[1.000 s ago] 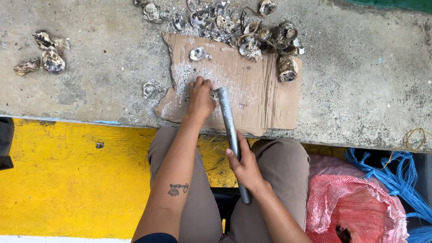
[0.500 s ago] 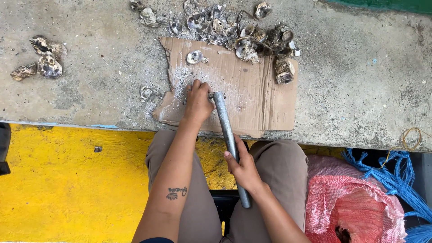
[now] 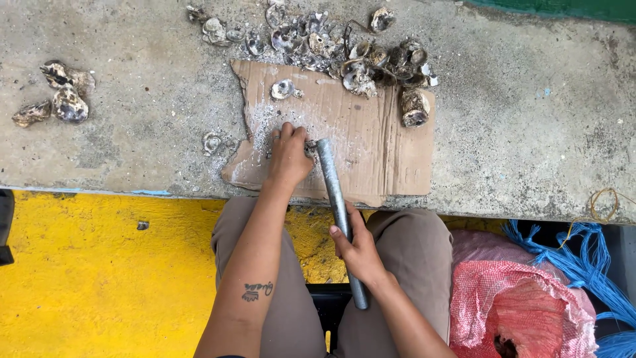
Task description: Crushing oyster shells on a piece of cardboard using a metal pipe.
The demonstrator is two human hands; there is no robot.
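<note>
I see the left hand pressing something small, hidden, onto the torn brown cardboard sheet, right hand gripping the grey metal pipe beside it.

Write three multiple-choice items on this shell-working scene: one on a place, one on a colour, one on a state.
1. Where does the far end of the metal pipe rest?
A. on the cardboard sheet
B. on the yellow floor
C. in the red mesh sack

2. What colour is the rope at the right?
A. green
B. blue
C. white

3. What is the right hand doing?
A. lying open and flat
B. gripping the pipe
C. holding a shell

Answers: 1 A, the pipe's end sits on the cardboard beside the left hand. 2 B, the strands are plainly blue. 3 B, its fingers wrap round the pipe's shaft.
</note>
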